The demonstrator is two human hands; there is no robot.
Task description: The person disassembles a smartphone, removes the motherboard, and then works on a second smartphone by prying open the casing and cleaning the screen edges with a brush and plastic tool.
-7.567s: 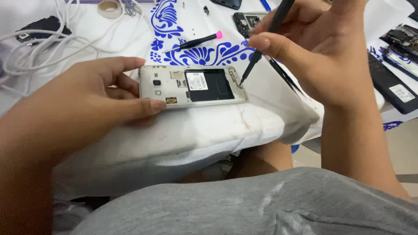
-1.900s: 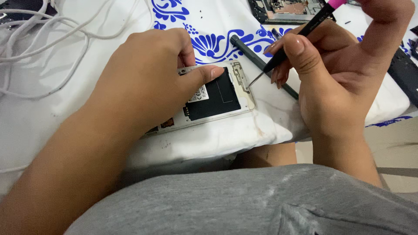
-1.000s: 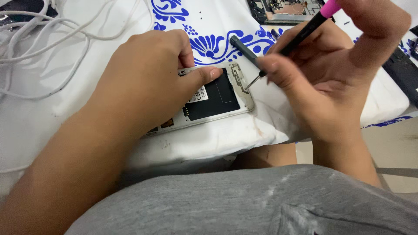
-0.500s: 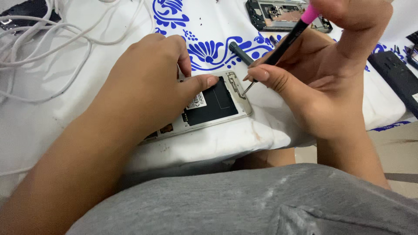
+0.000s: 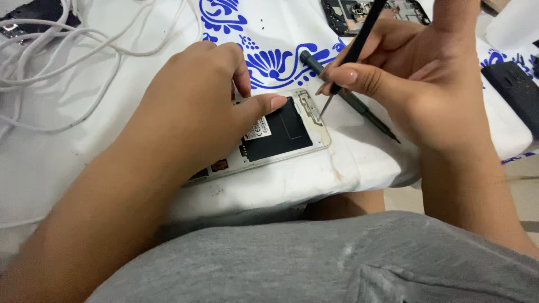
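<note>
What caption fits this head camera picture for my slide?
Left hand steadies an opened phone while right hand touches a thin screwdriver to its edge.

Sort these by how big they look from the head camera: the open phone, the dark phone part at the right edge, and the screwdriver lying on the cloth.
1. open phone, though the left hand hides part
2. and 3. unsure: dark phone part and lying screwdriver look similar, both partly hidden
</note>
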